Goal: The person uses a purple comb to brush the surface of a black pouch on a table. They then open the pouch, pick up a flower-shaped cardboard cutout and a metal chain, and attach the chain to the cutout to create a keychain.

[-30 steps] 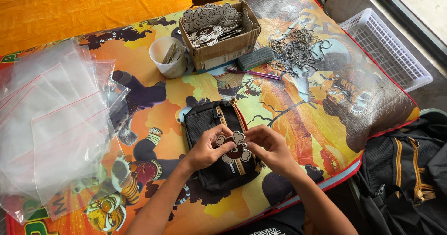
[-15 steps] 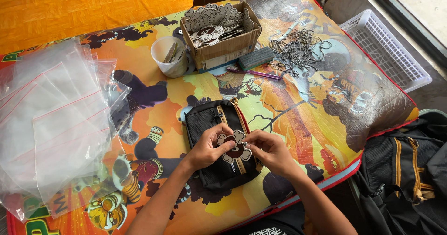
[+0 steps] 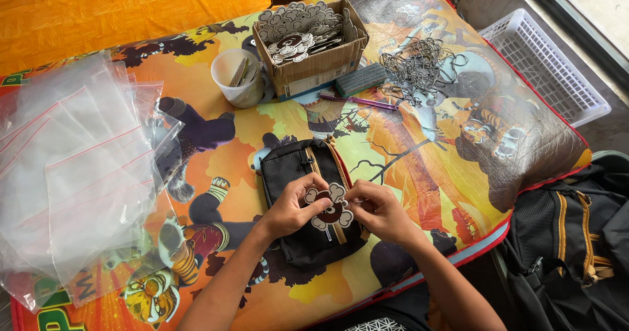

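near the mat's front edge, over a black zip pouch [image 3: 308,206], left hand [image 3: 288,210] & right hand [image 3: 380,213] pinch a white skull-shaped flat charm [image 3: 331,212]. vs a sec ago it's barely turned, hands same spot; fiddling continues.

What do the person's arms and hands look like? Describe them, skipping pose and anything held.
Both forearms are bare: no sleeves, gloves, watch or bracelets show. The left hand and right hand have short nails. I can make out no rings or markings.
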